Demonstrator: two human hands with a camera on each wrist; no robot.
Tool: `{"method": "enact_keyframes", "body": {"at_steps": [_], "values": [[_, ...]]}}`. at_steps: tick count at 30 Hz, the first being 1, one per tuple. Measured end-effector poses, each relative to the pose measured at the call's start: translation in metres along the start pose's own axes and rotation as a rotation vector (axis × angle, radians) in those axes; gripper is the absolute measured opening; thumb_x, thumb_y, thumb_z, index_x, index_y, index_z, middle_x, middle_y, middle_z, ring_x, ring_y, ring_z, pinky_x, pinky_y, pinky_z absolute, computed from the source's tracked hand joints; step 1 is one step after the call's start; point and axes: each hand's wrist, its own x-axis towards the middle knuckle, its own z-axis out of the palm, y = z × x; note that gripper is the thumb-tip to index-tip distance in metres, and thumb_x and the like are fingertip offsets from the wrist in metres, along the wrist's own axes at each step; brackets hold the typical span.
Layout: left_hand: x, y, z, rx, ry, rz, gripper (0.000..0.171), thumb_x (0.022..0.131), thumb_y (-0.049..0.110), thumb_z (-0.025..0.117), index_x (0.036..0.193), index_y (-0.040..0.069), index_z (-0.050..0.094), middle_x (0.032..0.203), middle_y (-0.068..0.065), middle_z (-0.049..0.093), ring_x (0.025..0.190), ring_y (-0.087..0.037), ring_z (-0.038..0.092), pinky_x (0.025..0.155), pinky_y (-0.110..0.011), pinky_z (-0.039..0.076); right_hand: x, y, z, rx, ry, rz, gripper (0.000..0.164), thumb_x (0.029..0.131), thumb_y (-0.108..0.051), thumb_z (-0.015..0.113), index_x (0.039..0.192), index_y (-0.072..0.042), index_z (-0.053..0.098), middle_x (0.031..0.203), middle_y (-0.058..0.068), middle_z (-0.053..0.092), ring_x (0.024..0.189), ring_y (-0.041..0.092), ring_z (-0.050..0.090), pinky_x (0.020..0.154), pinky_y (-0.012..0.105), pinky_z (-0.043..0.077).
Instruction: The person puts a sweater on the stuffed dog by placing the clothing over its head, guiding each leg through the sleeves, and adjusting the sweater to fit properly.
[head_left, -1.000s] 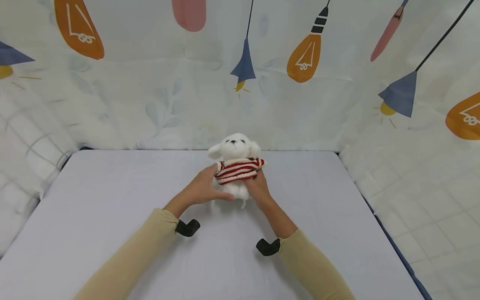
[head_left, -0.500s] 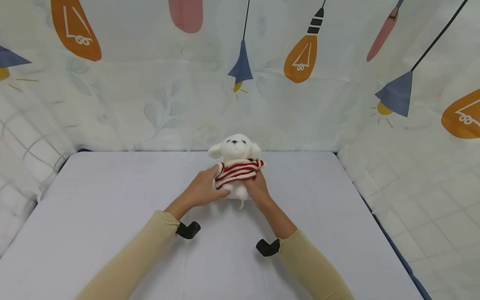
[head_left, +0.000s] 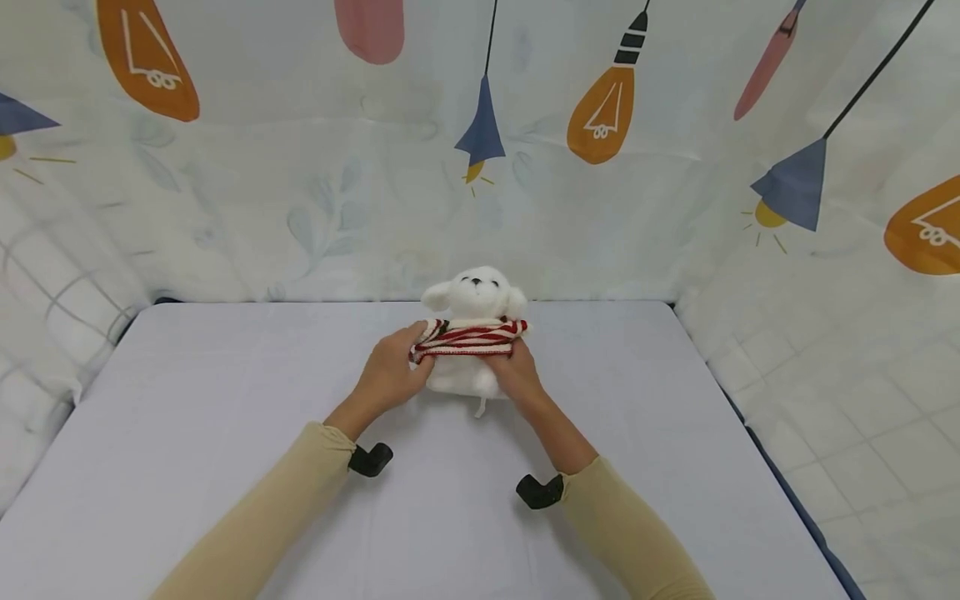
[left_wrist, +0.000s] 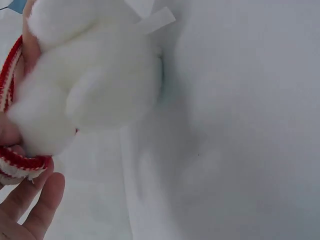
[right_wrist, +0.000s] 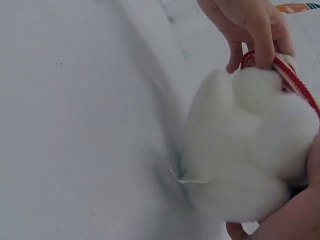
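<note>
A white plush dog (head_left: 476, 296) sits near the far side of the table, dressed in a red-and-white striped knit sweater (head_left: 472, 337). My left hand (head_left: 392, 367) pinches the sweater's lower edge at the left and pulls it outward from the body; the left wrist view shows the striped hem (left_wrist: 22, 162) between thumb and fingers. On the other side my right hand (head_left: 517, 372) holds the toy around its flank, with fingers partly hidden under the sweater. The furry lower body (right_wrist: 235, 145) shows below the hem, with a small white tag (left_wrist: 159, 20) at the base.
A white-covered table (head_left: 442, 517) lies under both arms. Behind it hangs a curtain (head_left: 247, 192) printed with lamps and bulbs. Black wrist mounts (head_left: 371, 459) stick out from both cuffs.
My left hand has moved left and slightly up from the toy's lower body, drawing the sweater's left side outward and raising its hem. The right hand stays nearly in place.
</note>
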Motion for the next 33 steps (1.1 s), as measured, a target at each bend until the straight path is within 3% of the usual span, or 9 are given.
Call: {"method": "enact_keyframes", "body": {"at_steps": [3,6,11,15,17,20,25,29,33], "values": [[0.002,-0.006,0.001,-0.01,0.071,-0.02,0.036,0.082,0.003,0.061,0.118,-0.002,0.058,0.082,-0.013,0.063,0.064,-0.017,0.048,0.058,-0.03,0.039,-0.001,0.001,0.002,-0.008,-0.011,-0.011,0.073,0.084,-0.049,0.067,0.143,-0.017,0.039,0.136,0.006,0.054,0.117,0.022,0.056,0.099,0.042,0.047],[0.004,-0.009,0.002,-0.014,0.076,-0.042,0.031,0.083,0.005,0.06,0.114,0.002,0.058,0.08,-0.012,0.063,0.061,-0.015,0.048,0.056,-0.026,0.038,-0.002,0.0,0.004,-0.012,0.001,-0.027,0.074,0.083,-0.05,0.068,0.143,-0.018,0.039,0.137,0.005,0.054,0.118,0.022,0.056,0.1,0.042,0.046],[0.002,-0.006,0.002,-0.025,-0.016,-0.093,0.041,0.087,0.015,0.062,0.125,0.003,0.054,0.101,-0.014,0.068,0.068,-0.019,0.059,0.062,-0.03,0.047,-0.001,-0.002,0.004,-0.028,0.046,-0.023,0.072,0.084,-0.047,0.068,0.143,-0.016,0.039,0.139,0.007,0.053,0.121,0.024,0.054,0.104,0.044,0.043],[0.002,-0.003,0.001,0.002,-0.128,-0.122,0.067,0.085,0.024,0.07,0.141,-0.002,0.041,0.133,-0.019,0.057,0.094,-0.029,0.064,0.081,-0.042,0.053,0.0,-0.002,0.001,-0.036,0.057,-0.003,0.07,0.085,-0.045,0.067,0.143,-0.016,0.039,0.139,0.007,0.053,0.121,0.025,0.054,0.104,0.044,0.043],[0.002,-0.002,0.003,0.038,-0.134,-0.114,0.071,0.085,0.024,0.072,0.142,-0.004,0.039,0.137,-0.021,0.053,0.108,-0.033,0.062,0.089,-0.046,0.051,0.0,-0.002,0.001,-0.032,0.055,-0.002,0.071,0.086,-0.045,0.067,0.144,-0.015,0.039,0.139,0.008,0.053,0.122,0.026,0.054,0.104,0.044,0.043],[0.002,-0.001,0.007,0.086,-0.061,-0.1,0.065,0.083,0.02,0.074,0.136,-0.002,0.044,0.128,-0.02,0.06,0.109,-0.035,0.062,0.088,-0.048,0.051,-0.001,0.0,0.001,-0.029,0.042,-0.01,0.073,0.085,-0.046,0.067,0.145,-0.016,0.038,0.141,0.008,0.051,0.124,0.026,0.053,0.105,0.045,0.042],[0.002,0.001,0.013,0.135,0.041,-0.13,0.051,0.082,0.015,0.071,0.127,0.006,0.049,0.093,-0.017,0.07,0.073,-0.03,0.066,0.059,-0.041,0.051,-0.002,0.002,0.003,-0.026,0.02,-0.024,0.072,0.085,-0.049,0.065,0.144,-0.017,0.038,0.14,0.007,0.052,0.122,0.025,0.054,0.103,0.045,0.043],[0.005,0.004,0.015,0.128,0.01,-0.18,0.053,0.083,0.016,0.066,0.132,0.007,0.047,0.083,-0.016,0.069,0.06,-0.024,0.057,0.049,-0.034,0.042,-0.003,0.003,0.003,-0.014,0.02,-0.026,0.071,0.085,-0.049,0.066,0.143,-0.018,0.038,0.137,0.006,0.053,0.121,0.024,0.055,0.102,0.044,0.045],[0.007,0.007,0.012,0.06,-0.063,-0.235,0.06,0.086,0.022,0.062,0.141,0.008,0.042,0.099,-0.016,0.069,0.075,-0.025,0.06,0.059,-0.037,0.046,-0.003,0.002,0.003,-0.009,0.032,-0.025,0.07,0.086,-0.049,0.065,0.142,-0.018,0.038,0.136,0.007,0.054,0.119,0.025,0.056,0.101,0.045,0.046]]}}
